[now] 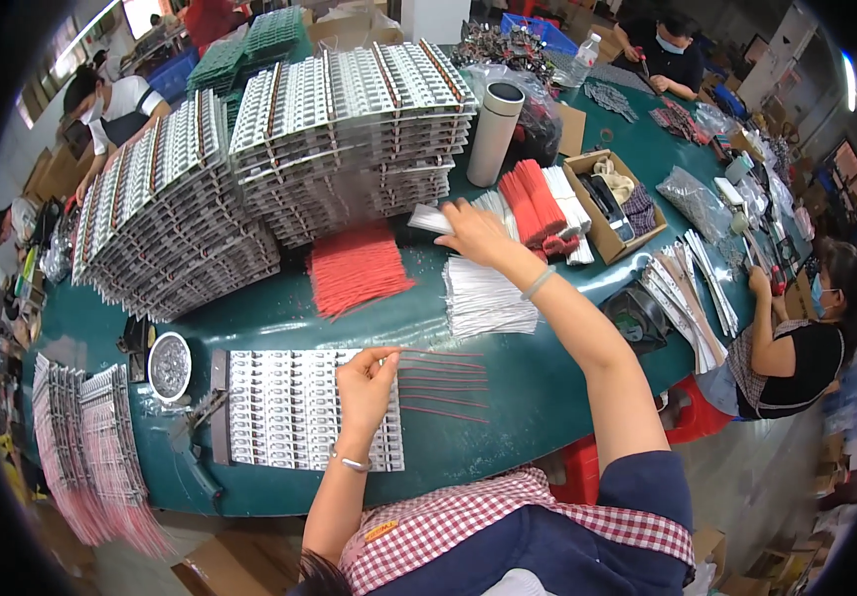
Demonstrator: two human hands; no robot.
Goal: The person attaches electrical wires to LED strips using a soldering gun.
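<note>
A panel of white circuit boards (284, 407), set with rows of small components, lies flat in front of me. My left hand (367, 385) is closed in a pinch at its right edge, on a thin red wire. Several red wires (443, 389) stick out to the right from that edge. Farther out, my right hand (476, 233) reaches over a bundle of white wires (430, 220), its fingers curled onto them; the thumb is mostly hidden. Nearer me is a pile of white wires (491, 300), and left of it a pile of red wires (357, 270).
Tall stacks of board panels (349, 129) stand at the back left. Wired panels (85, 437) overhang the table's left edge. A metal bowl (169, 367), a soldering tool (195, 462), a flask (496, 134) and a cardboard box (607, 233) stand around. Several people work nearby.
</note>
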